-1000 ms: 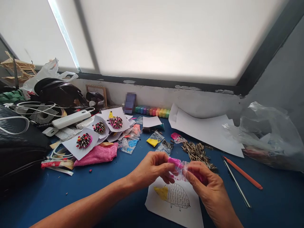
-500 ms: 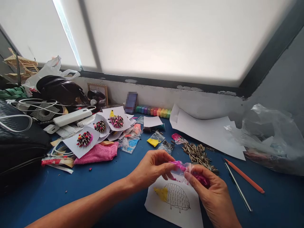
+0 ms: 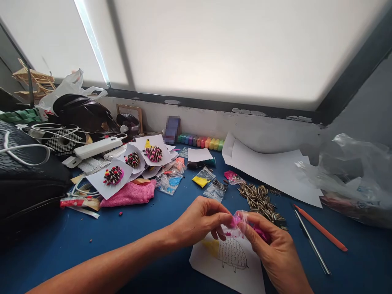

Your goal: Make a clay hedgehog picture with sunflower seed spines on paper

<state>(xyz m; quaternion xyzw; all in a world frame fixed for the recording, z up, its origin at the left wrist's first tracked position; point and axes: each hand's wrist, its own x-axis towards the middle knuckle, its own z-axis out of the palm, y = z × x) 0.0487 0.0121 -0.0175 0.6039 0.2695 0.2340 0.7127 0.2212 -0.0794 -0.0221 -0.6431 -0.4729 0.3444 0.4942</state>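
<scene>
Since the earlier frame: left hand (image 3: pixel 200 220) had moved in on the right hand (image 3: pixel 272 241); the pink lump (image 3: pixel 236 221) between them, earlier drawn out as a strip, had bunched up against the clear bag (image 3: pixel 243 215). My reading: not yet free of the plastic.

Nearest, at the bench's (image 3: pixel 134 222) near edge, partly under the hands: paper sheet (image 3: pixel 228 277) with a drawn animal (image 3: pixel 234 253), head yellow, body only wavy lines.

Left forearm entered from the near left corner. Thumb and forefinger pinched together at the pink lump, other fingers curled loosely below. Right hand rose from the near edge, thumb pressed on the bag, fingers wrapped behind it, more pink showing within the grip.

Just beyond the right hand: striped seeds (image 3: pixel 259 200). Toward the bench's right edge: silver rod (image 3: pixel 312 240), orange stick (image 3: pixel 321 228). Farther, mid-bench: yellow packet (image 3: pixel 200 181). Along the far edge: coloured tubs (image 3: pixel 202 142).
</scene>
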